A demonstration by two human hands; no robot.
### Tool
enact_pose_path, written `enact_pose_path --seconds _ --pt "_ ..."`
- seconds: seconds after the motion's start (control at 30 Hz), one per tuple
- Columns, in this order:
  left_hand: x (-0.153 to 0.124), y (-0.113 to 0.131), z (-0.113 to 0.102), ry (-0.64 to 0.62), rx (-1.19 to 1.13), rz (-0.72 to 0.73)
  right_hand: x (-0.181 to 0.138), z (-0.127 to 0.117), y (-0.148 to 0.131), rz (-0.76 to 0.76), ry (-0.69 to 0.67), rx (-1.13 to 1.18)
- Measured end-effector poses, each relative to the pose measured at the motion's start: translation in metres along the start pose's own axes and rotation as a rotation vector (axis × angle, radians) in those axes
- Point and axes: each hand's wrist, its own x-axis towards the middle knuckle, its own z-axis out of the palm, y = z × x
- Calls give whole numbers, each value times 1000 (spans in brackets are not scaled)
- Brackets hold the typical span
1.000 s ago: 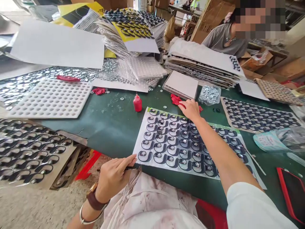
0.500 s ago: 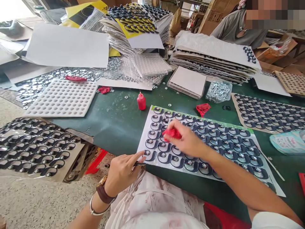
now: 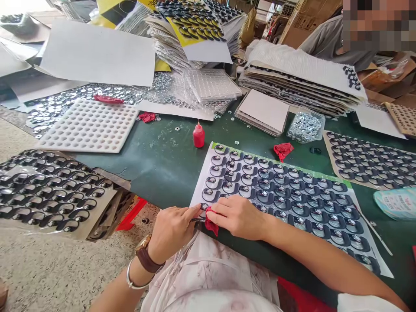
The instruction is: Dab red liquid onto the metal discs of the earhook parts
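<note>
My left hand (image 3: 172,229) is closed in a pinch on a thin dark tool (image 3: 197,219) at the near left corner of a white sheet (image 3: 328,216) covered with rows of black curved parts with metal washers. My right hand (image 3: 238,215) is closed on a small red cloth (image 3: 210,223), pressing it down right beside the tool tip on that same corner. Both hands touch the sheet's near edge on the green table (image 3: 162,167).
A red glue bottle (image 3: 198,135) stands beyond the sheet. Another red rag (image 3: 283,150), a clear tub of washers (image 3: 305,127), a white foam tray with holes (image 3: 89,127) and stacks of carded parts (image 3: 299,82) surround it. Another person (image 3: 338,39) sits at the far right.
My right hand picked a red cloth from the far side of the sheet, carried it back across the parts and brought it down beside my left hand at the near corner.
</note>
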Motion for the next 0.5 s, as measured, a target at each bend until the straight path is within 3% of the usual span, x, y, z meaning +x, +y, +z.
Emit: enact_pose_path --seconds 0.33,0.5 --pt "1 -2 0 -45 -15 9 18 -7 0 -227 -79 -143" --pt "1 -1 0 -50 -5 -31 23 -23 -4 -160 -80 -248"
